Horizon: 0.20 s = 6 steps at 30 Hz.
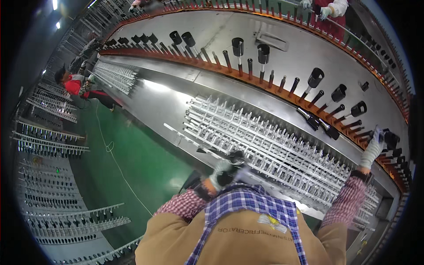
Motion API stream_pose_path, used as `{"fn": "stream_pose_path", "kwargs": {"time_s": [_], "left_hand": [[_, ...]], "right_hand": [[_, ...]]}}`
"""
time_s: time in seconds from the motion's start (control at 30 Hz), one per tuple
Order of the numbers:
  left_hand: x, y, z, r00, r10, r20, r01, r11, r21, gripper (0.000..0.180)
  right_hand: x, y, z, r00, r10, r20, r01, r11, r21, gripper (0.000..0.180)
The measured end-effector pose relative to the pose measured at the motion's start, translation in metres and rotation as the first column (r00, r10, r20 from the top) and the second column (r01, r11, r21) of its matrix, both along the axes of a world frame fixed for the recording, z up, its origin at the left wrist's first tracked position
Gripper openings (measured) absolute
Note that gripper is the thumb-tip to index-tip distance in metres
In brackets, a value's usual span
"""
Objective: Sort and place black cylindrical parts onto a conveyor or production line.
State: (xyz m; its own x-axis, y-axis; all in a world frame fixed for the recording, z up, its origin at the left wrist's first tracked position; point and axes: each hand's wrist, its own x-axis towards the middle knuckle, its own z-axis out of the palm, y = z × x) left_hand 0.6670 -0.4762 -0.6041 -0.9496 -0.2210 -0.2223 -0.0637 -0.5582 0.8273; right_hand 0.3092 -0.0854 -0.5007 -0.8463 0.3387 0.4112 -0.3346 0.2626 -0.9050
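Note:
My left hand (219, 173), in a pale glove, is closed around black parts (226, 178) low in front of my apron. Motion blur hides their exact shape. Beside it, a white bar (194, 140) with a black end piece lies across the near edge of the racks. My right hand (373, 150), also gloved, reaches to the far right of the orange-edged conveyor (282, 93). Its fingers are against a black cup-shaped part (390, 139) there; the thumb side is hidden. Two black parts with silver bands (319, 123) lie on the metal ledge.
Stacked silver racks (260, 141) with rows of prongs cover the metal bench (154, 95). Black cups (263, 54) and slim posts stand along the conveyor. A person in red (75, 84) works at the far left, another's gloved hands (325, 12) at the top right. Hanging racks (57, 176) line the left.

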Motion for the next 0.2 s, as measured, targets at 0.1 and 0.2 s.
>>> {"fn": "stream_pose_path", "kwargs": {"time_s": [0.1, 0.2], "left_hand": [[0.035, -0.065, 0.012, 0.944, 0.32, 0.079, -0.288, 0.918, -0.273, 0.02], [0.045, -0.123, 0.022, 0.756, 0.653, 0.05, -0.363, 0.481, -0.798, 0.028]], "right_hand": [[0.085, -0.057, -0.036, 0.985, 0.082, 0.154, -0.093, 0.994, 0.062, 0.016], [0.165, -0.141, -0.067, 0.648, 0.287, 0.706, -0.347, 0.936, -0.061, 0.019]]}}
